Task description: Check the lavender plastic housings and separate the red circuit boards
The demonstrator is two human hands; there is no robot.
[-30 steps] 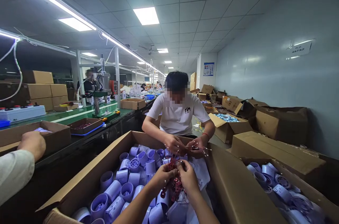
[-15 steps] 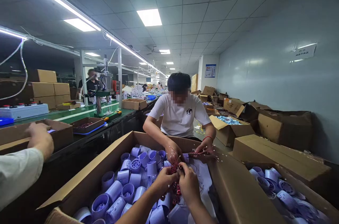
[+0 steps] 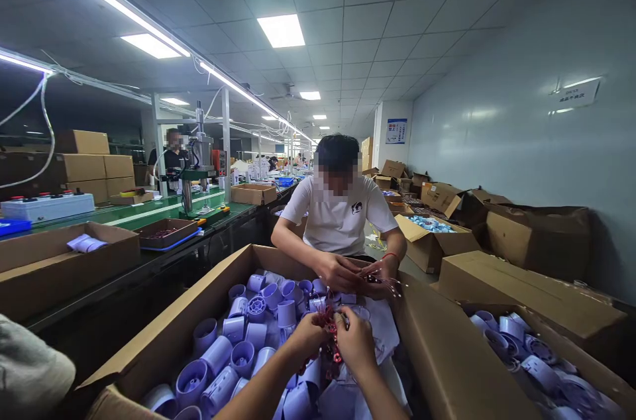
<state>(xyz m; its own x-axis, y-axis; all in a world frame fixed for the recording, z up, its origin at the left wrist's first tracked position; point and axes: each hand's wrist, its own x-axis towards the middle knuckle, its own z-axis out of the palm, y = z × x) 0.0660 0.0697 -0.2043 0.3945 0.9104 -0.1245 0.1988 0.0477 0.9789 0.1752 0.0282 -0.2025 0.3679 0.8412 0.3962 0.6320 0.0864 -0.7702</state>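
A bundle of thin red wires [image 3: 325,316] with pale tips and small dark red parts hangs between my hands, above a large cardboard box [image 3: 171,314]. My left hand [image 3: 309,335] is closed around the bundle from the left. On its right side my right hand [image 3: 356,342] pinches the wires between thumb and fingers. Below and to the left lie many lilac plastic cups [image 3: 242,359], tumbled at different angles. White sheeting [image 3: 380,324] covers the box's right part. Across the box, a co-worker's hands [image 3: 355,274] hold another wire bunch [image 3: 385,282].
The co-worker [image 3: 340,214] in a white shirt sits opposite. At left, a low box [image 3: 64,261] with lilac pieces and a press [image 3: 196,161] stand by a green conveyor. Another box of lilac cups [image 3: 539,357] is at right. A pale sleeve [image 3: 30,367] shows lower left.
The co-worker's left-side hand has drawn back from my bundle to their own wires. The arm at far left has pulled down, leaving only a sleeve. My hands have barely moved.
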